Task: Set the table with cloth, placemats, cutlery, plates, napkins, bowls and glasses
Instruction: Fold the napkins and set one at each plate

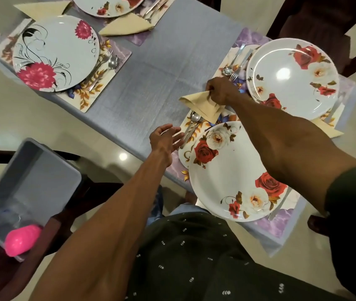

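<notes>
Single head cam, wide-angle, looks steeply down, close over table w/ both forearms.

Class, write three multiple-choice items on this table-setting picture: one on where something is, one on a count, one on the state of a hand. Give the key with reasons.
1. Where is the napkin that the right hand holds?
A. on the pink-flower plate
B. over the gap between the two near placemats
C. in the grey tray

2. How many plates show?
A. two
B. four
C. six

3. What state is the left hand in?
A. open, holding nothing
B. gripping a fork
C. pressing a plate

Key: 1 B, the right hand pinches the napkin there. 2 B, four plates are visible. 3 A, the left hand has spread fingers.
</notes>
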